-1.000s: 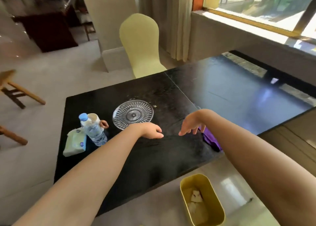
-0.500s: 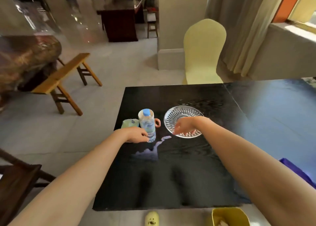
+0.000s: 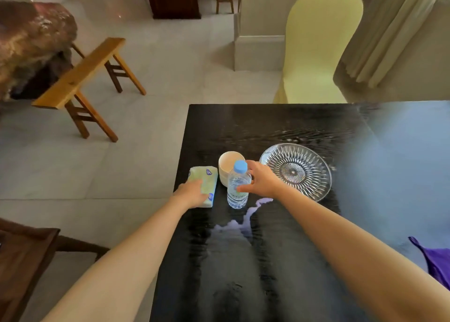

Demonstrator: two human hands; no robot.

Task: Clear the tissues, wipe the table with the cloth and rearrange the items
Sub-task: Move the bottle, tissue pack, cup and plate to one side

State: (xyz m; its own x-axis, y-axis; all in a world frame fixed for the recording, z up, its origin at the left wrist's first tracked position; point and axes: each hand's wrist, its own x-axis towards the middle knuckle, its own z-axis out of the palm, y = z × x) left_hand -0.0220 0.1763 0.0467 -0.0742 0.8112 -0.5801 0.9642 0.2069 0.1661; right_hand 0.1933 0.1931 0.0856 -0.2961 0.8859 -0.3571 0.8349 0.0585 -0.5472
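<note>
While the left hand (image 3: 192, 194) clasps the tissue pack (image 3: 207, 176), right hand (image 3: 262, 181) curled round the water bottle (image 3: 238, 192)

Tissue pack (image 3: 207, 179), cup (image 3: 229, 167), water bottle (image 3: 238, 190) and glass plate (image 3: 295, 170) stand close-packed in a row from the worktop's (image 3: 267, 260) left edge; bare surface lies nearer and beyond.

No legible text anywhere. Blue oval logos on tissue pack (image 3: 208, 179), too small to read. Faint print on water bottle (image 3: 235, 199) label, blurred, unreadable. No numbers or signs.
</note>
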